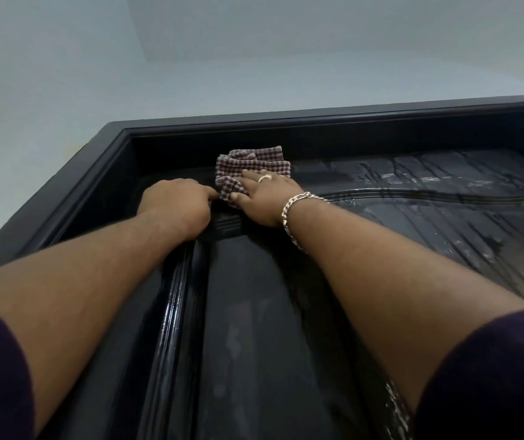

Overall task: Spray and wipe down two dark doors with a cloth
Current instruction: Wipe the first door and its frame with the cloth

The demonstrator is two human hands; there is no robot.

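While both arms reach up, the right hand (262, 198) presses a checked cloth (251, 171) flat, fingers straight, near the top of the dark door (254, 312); the left hand (176, 203) rests beside it, fingers curled, fingertip touching the cloth's edge.

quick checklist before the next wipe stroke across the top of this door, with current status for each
1. Cloth flat against the door: ok, the right hand presses it with straight fingers.
2. Cloth at the top of the panel: ok, it sits just under the door frame.
3. Left hand out of the stroke path: ok if wiping rightward; it rests on the door left of the cloth.
4. Spray left to wipe: ok, wet streaks run across the panel to the right.
5. Spray bottle within reach: cannot tell, none in view.
6. Bracelet off the wet surface: cannot tell.
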